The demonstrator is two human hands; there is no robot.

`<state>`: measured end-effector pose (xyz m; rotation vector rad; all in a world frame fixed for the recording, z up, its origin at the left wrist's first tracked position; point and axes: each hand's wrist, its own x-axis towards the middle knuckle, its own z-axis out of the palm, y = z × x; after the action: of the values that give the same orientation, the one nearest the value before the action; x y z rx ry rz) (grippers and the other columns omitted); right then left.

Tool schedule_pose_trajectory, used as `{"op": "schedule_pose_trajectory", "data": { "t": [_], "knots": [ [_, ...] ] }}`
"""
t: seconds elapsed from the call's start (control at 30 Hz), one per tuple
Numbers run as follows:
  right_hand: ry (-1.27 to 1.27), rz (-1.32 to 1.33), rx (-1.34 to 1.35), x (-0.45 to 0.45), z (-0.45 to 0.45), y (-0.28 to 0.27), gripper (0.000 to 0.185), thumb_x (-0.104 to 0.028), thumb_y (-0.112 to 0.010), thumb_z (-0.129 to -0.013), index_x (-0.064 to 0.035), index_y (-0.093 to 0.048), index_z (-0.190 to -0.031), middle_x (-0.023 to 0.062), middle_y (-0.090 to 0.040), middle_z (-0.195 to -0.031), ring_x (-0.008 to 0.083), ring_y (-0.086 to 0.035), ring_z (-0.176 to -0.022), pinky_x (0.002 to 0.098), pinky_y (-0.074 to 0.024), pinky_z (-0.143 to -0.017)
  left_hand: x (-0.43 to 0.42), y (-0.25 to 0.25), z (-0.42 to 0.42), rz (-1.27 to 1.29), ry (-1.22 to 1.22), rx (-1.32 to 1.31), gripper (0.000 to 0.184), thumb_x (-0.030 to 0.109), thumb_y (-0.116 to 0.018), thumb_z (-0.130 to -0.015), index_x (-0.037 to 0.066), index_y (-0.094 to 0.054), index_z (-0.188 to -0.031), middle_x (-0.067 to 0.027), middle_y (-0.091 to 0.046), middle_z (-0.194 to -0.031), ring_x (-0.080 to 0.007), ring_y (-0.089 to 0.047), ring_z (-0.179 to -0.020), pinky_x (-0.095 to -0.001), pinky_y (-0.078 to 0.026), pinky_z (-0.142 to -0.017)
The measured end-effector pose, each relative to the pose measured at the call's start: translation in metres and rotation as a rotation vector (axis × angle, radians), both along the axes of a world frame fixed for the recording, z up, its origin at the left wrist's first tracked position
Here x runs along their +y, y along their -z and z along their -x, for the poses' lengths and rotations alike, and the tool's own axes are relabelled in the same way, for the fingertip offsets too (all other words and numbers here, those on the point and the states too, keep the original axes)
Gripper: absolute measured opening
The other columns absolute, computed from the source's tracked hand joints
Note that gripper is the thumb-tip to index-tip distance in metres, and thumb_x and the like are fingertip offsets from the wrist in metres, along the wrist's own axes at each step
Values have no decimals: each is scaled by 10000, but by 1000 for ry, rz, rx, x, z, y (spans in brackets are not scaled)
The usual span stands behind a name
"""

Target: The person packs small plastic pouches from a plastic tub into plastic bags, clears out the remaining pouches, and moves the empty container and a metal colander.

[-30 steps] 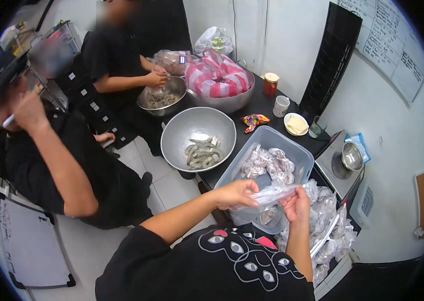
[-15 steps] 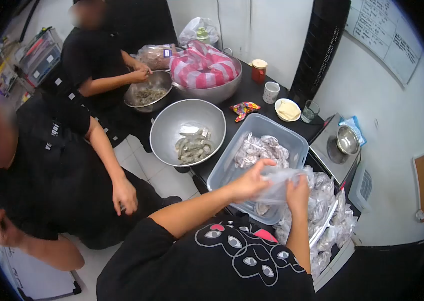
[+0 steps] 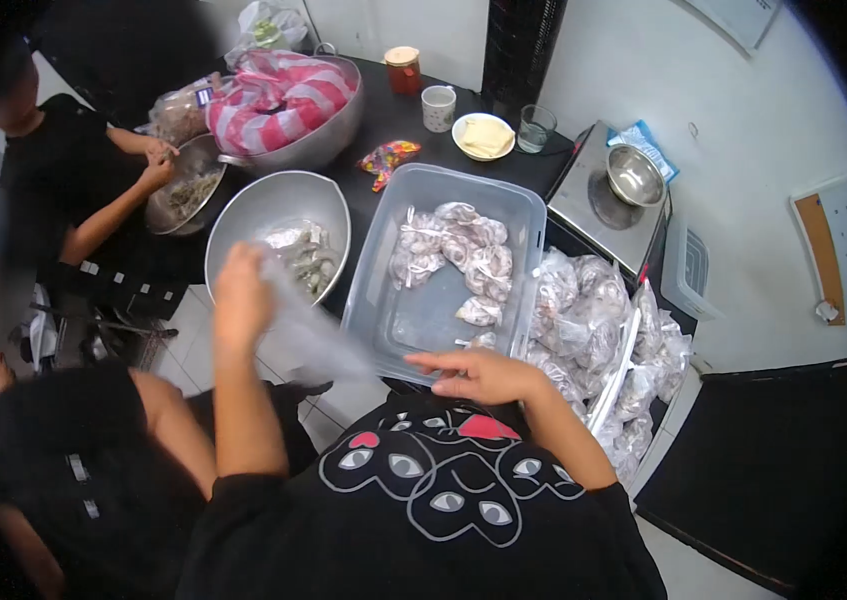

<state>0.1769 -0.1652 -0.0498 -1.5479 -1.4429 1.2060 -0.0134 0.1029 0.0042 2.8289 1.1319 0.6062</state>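
Note:
My left hand (image 3: 243, 295) is closed on the top of a clear plastic bag (image 3: 311, 335), which trails down to the right, blurred by motion. It is at the near left rim of a large metal bowl (image 3: 233, 215) with shrimp (image 3: 315, 262) in it. Palm down, my right hand (image 3: 478, 377) hovers by the near edge of a clear plastic bin (image 3: 371, 290), fingers stretched out and holding nothing. Several knotted bags of shrimp (image 3: 455, 245) lie in the bin.
Right of the bin is a heap of filled bags (image 3: 583, 300). Behind stand a pot (image 3: 343, 110) with a striped bag (image 3: 278, 100), a jar (image 3: 402, 72), a cup (image 3: 438, 108) and a glass (image 3: 535, 130). Two people are at the left, one with hands over a smaller bowl (image 3: 158, 210).
My left hand has swung left with the bag, towards the metal bowl. My right hand has let go of the bag and come down by the bin. The camera view has shifted right.

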Motion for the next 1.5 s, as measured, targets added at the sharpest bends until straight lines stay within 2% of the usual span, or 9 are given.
{"op": "schedule_pose_trajectory", "data": {
  "t": [0.03, 0.1, 0.33, 0.53, 0.77, 0.87, 1.0, 1.3, 1.5],
  "knots": [
    [-53, 111, 65, 4, -10, 0, 424, -156, -571, -794, -120, -486, -1208, 190, -572, -1045, 318, -551, -975, 379, -447, -827, 6, -13, 14, 40, -96, 86, 268, -82, -461, -632, 10, -582, -853, -211, -558, -897, -367, -548, -858, -447, -433, -758],
    [79, 88, -448, 17, -41, 33, 413, -177, -573, -790, -98, -500, -1189, 187, -576, -1046, 314, -552, -976, 387, -433, -848, 12, -34, 34, 117, -279, 274, 234, -7, -460, -685, 28, -602, -867, -157, -583, -897, -355, -546, -861, -420, -436, -740],
    [283, 482, -1412, 94, -112, 124, 473, -301, -679, -678, -37, -543, -1046, 237, -505, -1113, 363, -481, -1057, 395, -423, -839, 53, 14, 98, 270, -469, 352, 189, 59, -461, -713, -12, -615, -794, -252, -581, -818, -403, -565, -799, -446, -443, -707],
    [427, 614, -1092, 111, -117, 153, 619, -334, -719, -617, -77, -478, -1126, 281, -400, -1213, 387, -453, -1078, 433, -440, -817, 53, 40, 118, 382, -451, 299, 192, 56, -489, -697, -16, -608, -829, -253, -587, -812, -403, -568, -802, -428, -448, -715],
    [108, 552, -483, 113, -137, 100, 527, -463, -672, -689, -67, -563, -1020, 117, -599, -974, 207, -577, -850, 351, -479, -688, 60, 53, 131, 435, -423, 324, 189, 52, -499, -693, -31, -592, -835, -246, -590, -782, -385, -581, -780, -411, -452, -701],
    [242, 633, -130, 109, -120, 84, 591, -539, -645, -698, -53, -575, -1025, 99, -613, -912, 184, -568, -817, 332, -472, -664, 61, 51, 135, 455, -405, 289, 181, 47, -502, -693, -33, -589, -830, -243, -591, -779, -378, -586, -769, -409, -452, -693],
    [79, 479, -473, 100, -132, 104, 423, -339, -588, -761, -155, -545, -1139, 127, -608, -994, 261, -578, -886, 335, -471, -711, 59, 49, 139, 481, -423, 217, 190, 43, -505, -695, -29, -593, -847, -243, -591, -782, -376, -588, -770, -410, -453, -693],
    [16, 667, -884, 80, -73, 133, 819, -49, -659, -637, -295, -289, -1325, 246, -137, -1386, 446, -411, -1120, 424, -405, -917, 40, 38, 143, 448, -487, 304, 144, 54, -525, -709, -4, -595, -821, -214, -603, -773, -370, -585, -781, -421, -448, -717],
    [145, 633, -860, 78, -72, 142, 675, -102, -701, -650, -245, -409, -1242, 190, -309, -1318, 400, -445, -1100, 438, -405, -890, 34, 41, 154, 454, -419, 254, 129, 52, -536, -719, -4, -593, -820, -217, -594, -732, -368, -583, -751, -435, -419, -778]
  ]
}}
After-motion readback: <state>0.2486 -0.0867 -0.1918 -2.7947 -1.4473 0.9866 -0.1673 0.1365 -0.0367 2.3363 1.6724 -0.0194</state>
